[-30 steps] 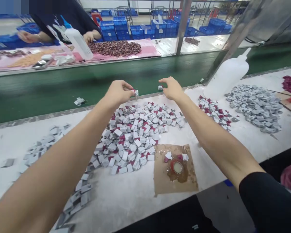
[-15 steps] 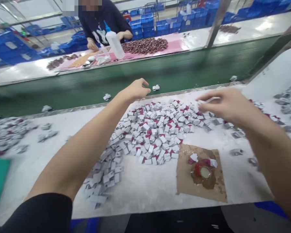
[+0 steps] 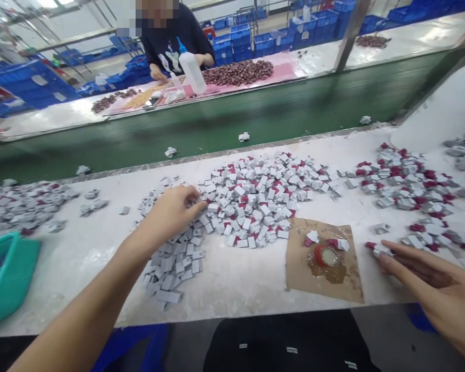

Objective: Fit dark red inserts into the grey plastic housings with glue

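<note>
At far L, a green basket (image 3: 17, 281) w/ dark contents sits on the desk (image 3: 112, 289), and a pile of grey & maroon pieces (image 3: 27, 204) lies just behind it. A green belt (image 3: 139, 139) runs along the desk's far side w/ a few white pieces (image 3: 170, 152) spread along it; across it, a person (image 3: 170, 39) in a dark top is at a 2nd table (image 3: 287, 62) w/ a white bottle (image 3: 192, 72) & brown bits (image 3: 240, 73). The L hand (image 3: 174, 209) is over the L edge of the mid pile (image 3: 256, 201), fingers curled twd thumb; can't tell if they grip anything. Loose grey blocks (image 3: 174, 266) lie in front of it. Next, R of the mid pile, is a cardboard sheet (image 3: 302, 281) w/ a red-rimmed round dish (image 3: 327, 256), a brown wet patch & a couple of pieces by the dish. Farther R, the R hand (image 3: 437, 289) has thumb & fingertips closed on a grey-&-maroon piece (image 3: 382, 250), just in front of the R pile (image 3: 406, 181). A big white container (image 3: 445, 108) stands behind, at far R.
</note>
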The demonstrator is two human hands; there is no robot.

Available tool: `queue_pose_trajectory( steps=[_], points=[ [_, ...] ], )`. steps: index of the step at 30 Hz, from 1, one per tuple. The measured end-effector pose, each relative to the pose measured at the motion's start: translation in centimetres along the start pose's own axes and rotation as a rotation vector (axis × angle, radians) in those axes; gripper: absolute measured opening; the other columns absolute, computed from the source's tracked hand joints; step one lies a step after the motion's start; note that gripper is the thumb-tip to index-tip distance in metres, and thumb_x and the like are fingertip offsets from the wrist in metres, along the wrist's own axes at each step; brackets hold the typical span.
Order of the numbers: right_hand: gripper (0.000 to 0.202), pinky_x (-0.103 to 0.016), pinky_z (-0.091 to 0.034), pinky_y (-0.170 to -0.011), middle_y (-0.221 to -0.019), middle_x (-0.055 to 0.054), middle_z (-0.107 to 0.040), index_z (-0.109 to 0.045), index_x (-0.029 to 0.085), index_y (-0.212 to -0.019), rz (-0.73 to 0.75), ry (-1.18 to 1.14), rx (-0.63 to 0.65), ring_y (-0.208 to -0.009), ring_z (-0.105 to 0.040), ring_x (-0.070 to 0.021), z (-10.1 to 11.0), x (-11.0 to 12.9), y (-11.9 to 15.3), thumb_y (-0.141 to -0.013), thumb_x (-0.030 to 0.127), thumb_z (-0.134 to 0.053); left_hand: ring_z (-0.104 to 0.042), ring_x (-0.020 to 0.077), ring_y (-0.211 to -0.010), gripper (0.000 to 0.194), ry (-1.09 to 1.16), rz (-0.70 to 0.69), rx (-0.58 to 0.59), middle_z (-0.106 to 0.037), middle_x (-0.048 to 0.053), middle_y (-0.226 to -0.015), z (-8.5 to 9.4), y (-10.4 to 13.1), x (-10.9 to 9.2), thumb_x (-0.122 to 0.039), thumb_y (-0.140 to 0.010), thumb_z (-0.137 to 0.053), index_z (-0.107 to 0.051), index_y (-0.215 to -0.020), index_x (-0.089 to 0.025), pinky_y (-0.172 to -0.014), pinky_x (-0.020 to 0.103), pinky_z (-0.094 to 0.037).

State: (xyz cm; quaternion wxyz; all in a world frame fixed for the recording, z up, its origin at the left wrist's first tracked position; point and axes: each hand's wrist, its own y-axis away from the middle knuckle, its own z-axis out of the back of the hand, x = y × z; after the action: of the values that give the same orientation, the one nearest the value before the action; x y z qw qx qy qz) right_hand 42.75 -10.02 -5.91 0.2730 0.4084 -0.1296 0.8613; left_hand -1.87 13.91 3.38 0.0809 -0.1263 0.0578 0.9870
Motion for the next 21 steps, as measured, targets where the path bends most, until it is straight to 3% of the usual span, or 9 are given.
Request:
queue_pose_trajectory(
  steps=[3,6,8,11,14,17,21],
  points=[
    [0.035,-0.052,-0.078,-0.077,-0.102,-0.009,-0.093,-0.098,0.038,-0.102,0.022,-0.038,-0.029,-0.087,-0.09,-0.039,0.0,1.8,0.0,-0.085,0.069,-0.093,-0.077,0.0357,-0.098,0.033,0.046,0.012,-0.061,-0.087,0.007,-0.107,0.8,1.0,-1.2,-0.061,-0.105,-0.065,-0.073,-0.1,-0.029,-0.091,0.045,-0.059],
    [0.036,-0.047,-0.076,-0.075,-0.101,-0.009,-0.092,-0.098,0.033,-0.098,0.026,-0.081,-0.084,-0.083,-0.087,-0.0334,-0.3,3.1,0.1,-0.082,0.065,-0.093,-0.078,0.0344,-0.103,0.032,0.127,0.022,-0.109,-0.087,0.005,-0.113,0.4,4.0,-1.9,-0.06,-0.111,-0.065,-0.074,-0.114,-0.029,-0.09,0.042,-0.059],
    [0.035,-0.044,-0.075,-0.071,-0.092,-0.01,-0.091,-0.098,0.03,-0.098,-0.025,-0.137,-0.085,-0.08,-0.087,-0.0318,-0.4,3.5,0.2,-0.079,0.059,-0.097,-0.079,0.0321,-0.098,0.029,0.204,-0.085,-0.084,-0.085,0.003,-0.109,-1.4,6.9,-2.3,-0.06,-0.111,-0.069,-0.076,-0.118,-0.033,-0.085,0.041,-0.062],
    [0.031,-0.038,-0.075,-0.066,-0.085,-0.008,-0.09,-0.099,0.029,-0.098,-0.08,-0.303,-0.062,-0.072,-0.086,-0.0279,-0.3,4.4,0.8,-0.077,0.05,-0.104,-0.08,0.0288,-0.092,0.019,0.332,-0.368,-0.005,-0.082,0.002,-0.109,-5.5,10.9,-3.2,-0.051,-0.113,-0.07,-0.081,-0.121,-0.039,-0.081,0.04,-0.066],
    [0.021,-0.03,-0.073,-0.061,-0.078,-0.004,-0.088,-0.099,0.031,-0.098,-0.054,-0.46,0.019,-0.064,-0.083,-0.0223,-0.6,5.7,1.8,-0.079,0.037,-0.105,-0.082,0.0239,-0.092,0.023,0.418,-0.466,-0.017,-0.081,0.003,-0.112,-9.0,13.3,-4.3,-0.045,-0.117,-0.064,-0.081,-0.129,-0.035,-0.083,0.034,-0.067],
    [0.018,-0.024,-0.074,-0.066,-0.089,-0.002,-0.091,-0.099,0.035,-0.104,0.028,-0.514,0.086,-0.072,-0.086,-0.0193,-1.5,7.0,3.0,-0.089,0.028,-0.098,-0.079,0.0189,-0.087,0.022,0.401,-0.442,-0.099,-0.078,0.001,-0.108,-10.3,13.9,-4.8,-0.044,-0.12,-0.064,-0.076,-0.132,-0.031,-0.082,0.029,-0.064],
    [0.025,-0.021,-0.074,-0.081,-0.107,-0.001,-0.094,-0.099,0.039,-0.113,0.118,-0.506,0.081,-0.092,-0.09,-0.0178,-2.8,7.5,4.1,-0.097,0.022,-0.092,-0.079,0.0211,-0.11,0.018,0.347,-0.464,-0.175,-0.075,0.005,-0.123,-10.4,13.7,-4.7,-0.036,-0.123,-0.057,-0.073,-0.128,-0.029,-0.099,0.031,-0.062]
  ],
)
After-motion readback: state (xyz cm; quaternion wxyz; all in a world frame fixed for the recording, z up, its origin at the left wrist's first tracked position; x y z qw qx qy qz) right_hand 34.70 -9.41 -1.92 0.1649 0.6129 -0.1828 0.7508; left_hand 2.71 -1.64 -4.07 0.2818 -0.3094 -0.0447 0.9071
